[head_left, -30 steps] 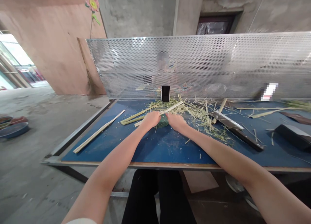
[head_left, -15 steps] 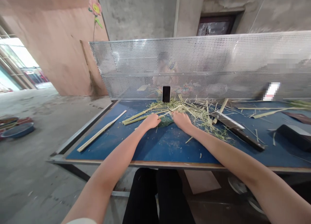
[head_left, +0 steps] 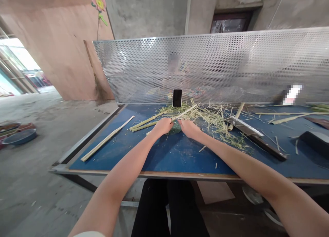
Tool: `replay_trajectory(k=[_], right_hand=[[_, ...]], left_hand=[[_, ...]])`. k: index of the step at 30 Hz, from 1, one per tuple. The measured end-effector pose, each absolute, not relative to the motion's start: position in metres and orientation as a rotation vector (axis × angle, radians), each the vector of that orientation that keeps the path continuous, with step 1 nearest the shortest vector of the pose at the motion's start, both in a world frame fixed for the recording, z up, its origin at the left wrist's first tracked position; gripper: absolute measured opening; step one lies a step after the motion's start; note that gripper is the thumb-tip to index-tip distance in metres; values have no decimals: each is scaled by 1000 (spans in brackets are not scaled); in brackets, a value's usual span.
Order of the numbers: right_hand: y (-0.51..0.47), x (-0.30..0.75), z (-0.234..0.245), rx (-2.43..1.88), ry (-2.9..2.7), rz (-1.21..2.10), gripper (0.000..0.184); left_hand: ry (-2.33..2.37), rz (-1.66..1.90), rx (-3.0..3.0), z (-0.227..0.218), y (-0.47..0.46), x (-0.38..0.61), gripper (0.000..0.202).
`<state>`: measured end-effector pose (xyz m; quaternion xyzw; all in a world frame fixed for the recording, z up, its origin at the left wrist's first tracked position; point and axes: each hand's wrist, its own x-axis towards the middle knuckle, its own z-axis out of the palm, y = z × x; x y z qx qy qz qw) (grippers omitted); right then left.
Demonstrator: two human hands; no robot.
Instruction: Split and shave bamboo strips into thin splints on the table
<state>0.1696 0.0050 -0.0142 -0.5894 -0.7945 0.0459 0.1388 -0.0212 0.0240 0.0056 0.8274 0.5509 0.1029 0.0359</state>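
My left hand [head_left: 164, 126] is closed around a pale bamboo strip [head_left: 187, 111], which slants up and to the right past my fingers. Close beside it, my right hand [head_left: 189, 128] is also closed, its fingertips near the strip; what it grips is hidden. Beneath both hands a dark green piece [head_left: 175, 128] lies on the blue tabletop [head_left: 180, 156]. Split bamboo lengths [head_left: 145, 124] rest to the left of my left hand. Thin bamboo shavings [head_left: 209, 118] are heaped behind and to the right of my right hand.
A large knife [head_left: 253, 132] with a dark handle lies to the right. A phone [head_left: 177, 98] stands upright before the perforated metal screen [head_left: 144, 69]. One long bamboo strip [head_left: 108, 139] lies at left, a black object [head_left: 315, 144] at far right. A person sits behind the screen.
The bamboo strip now reaches farther up and right from my left hand. My hands have come slightly closer together, and the view has shifted a little.
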Motion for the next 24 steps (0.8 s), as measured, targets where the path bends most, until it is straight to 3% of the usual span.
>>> replay_trajectory(k=[14,18,24], right_hand=[[5,167,-13,-1915,-2363,-206,57],[3,177,1,-1999,-2241,-149,50],[0,185,11,-2048,-2063,-111,58]], left_hand=[[1658,269,2543,2,30,-26,37],[1640,176,2480,7,30,-34,37],[1604,255,2497,6,25,-33,37]])
